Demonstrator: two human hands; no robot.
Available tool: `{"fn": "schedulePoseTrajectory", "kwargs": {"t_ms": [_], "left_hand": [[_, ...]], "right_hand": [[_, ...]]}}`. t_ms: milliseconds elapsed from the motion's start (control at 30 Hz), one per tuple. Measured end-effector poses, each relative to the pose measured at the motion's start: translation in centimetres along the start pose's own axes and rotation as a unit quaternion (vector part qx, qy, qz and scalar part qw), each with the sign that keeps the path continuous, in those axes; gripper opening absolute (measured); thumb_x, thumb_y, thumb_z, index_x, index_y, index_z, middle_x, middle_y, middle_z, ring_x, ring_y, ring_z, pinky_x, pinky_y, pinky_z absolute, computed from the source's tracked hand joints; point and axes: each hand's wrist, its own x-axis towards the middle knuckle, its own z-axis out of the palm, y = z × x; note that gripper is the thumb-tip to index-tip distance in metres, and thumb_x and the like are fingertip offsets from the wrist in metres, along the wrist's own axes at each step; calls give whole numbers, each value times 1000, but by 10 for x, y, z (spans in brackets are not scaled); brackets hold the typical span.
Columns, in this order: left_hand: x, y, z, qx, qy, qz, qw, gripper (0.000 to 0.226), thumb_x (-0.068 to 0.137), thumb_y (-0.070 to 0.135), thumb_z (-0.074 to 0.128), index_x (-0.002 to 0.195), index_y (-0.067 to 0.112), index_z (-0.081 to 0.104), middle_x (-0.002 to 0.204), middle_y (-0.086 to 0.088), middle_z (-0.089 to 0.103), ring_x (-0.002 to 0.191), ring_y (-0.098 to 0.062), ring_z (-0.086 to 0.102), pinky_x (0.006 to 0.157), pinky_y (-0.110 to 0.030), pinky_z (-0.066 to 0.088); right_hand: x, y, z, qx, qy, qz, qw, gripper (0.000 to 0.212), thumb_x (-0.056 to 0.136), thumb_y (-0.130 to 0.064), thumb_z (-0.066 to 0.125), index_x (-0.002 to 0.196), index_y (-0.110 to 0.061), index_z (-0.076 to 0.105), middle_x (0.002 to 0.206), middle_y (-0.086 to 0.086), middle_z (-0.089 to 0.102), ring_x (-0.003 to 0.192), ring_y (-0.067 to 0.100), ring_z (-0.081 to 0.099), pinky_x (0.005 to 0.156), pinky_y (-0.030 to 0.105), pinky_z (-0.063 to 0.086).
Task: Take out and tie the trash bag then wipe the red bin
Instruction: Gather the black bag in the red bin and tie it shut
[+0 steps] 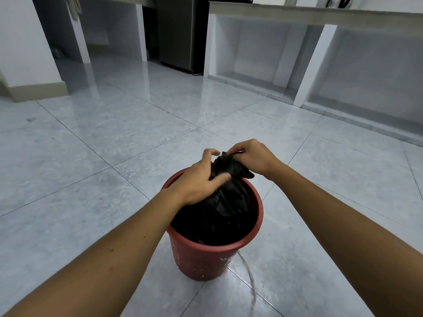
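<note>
A round red bin (201, 261) stands on the tiled floor in front of me. A black trash bag (229, 200) sits inside it, its top gathered into a bunch above the rim. My left hand (201, 179) wraps around the gathered neck of the bag from the left. My right hand (249, 156) pinches the very top of the bunch from the right. The lower part of the bag is hidden inside the bin.
A thin pale cord (249, 277) lies on the floor to the right of the bin. White counter supports (313, 56) with open bays stand at the back right, a dark steel appliance (178, 33) at the back middle. Grey glossy tiles (103, 145) surround the bin.
</note>
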Motion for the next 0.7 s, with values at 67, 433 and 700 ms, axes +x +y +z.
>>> {"fn": "schedulePoseTrajectory", "kwargs": {"t_ms": [67, 433, 700], "left_hand": [[-2, -1, 4, 109, 15, 49, 993, 66, 82, 51, 63, 133, 21, 34, 112, 5, 55, 98, -12, 54, 80, -21, 39], [9, -20, -1, 60, 33, -53, 996, 19, 95, 26, 48, 104, 20, 64, 102, -8, 70, 99, -27, 61, 90, -41, 46], [-1, -16, -2, -5, 42, 37, 998, 59, 89, 35, 60, 139, 36, 30, 124, 3, 58, 111, -15, 57, 96, -27, 43]], "right_hand": [[3, -2, 4, 114, -28, 119, 986, 18, 85, -4, 54, 85, -7, 72, 69, 5, 59, 56, 15, 51, 51, 23, 40], [-7, 0, -7, -40, -212, -105, 971, 53, 85, -31, 74, 134, -33, 56, 126, -10, 63, 113, 5, 60, 97, 18, 45], [3, 8, 15, 26, -37, -13, 999, 8, 90, -17, 66, 92, -10, 64, 77, 3, 60, 71, 18, 55, 62, 27, 42]]}}
